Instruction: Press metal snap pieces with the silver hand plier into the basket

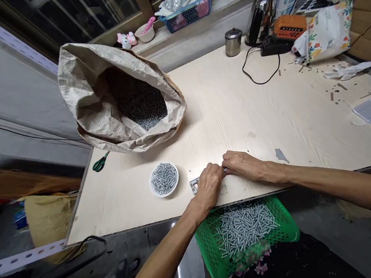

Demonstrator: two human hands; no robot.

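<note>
Near the table's front edge my left hand (209,183) is closed over a small metal fixture (194,185). Only the fixture's left end shows; my palm and fingers cover the rest. Just to the right, my right hand (242,164) is closed in a pinch, its fingertips almost meeting the left ones. A bit of shiny metal shows between the two hands, too small to name. Left of them stands a white bowl (164,180) filled with small metal pins. Below the edge, a green basket (286,221) holds a heap of longer metal pins or screws.
A large open sack (83,97) with small metal pieces inside stands at the back left. Green-handled scissors (99,163) lie beside it. Along the back are a lidded metal canister (233,42), an electric kettle (260,16), a black cord (262,82) and a flowered packet (329,35).
</note>
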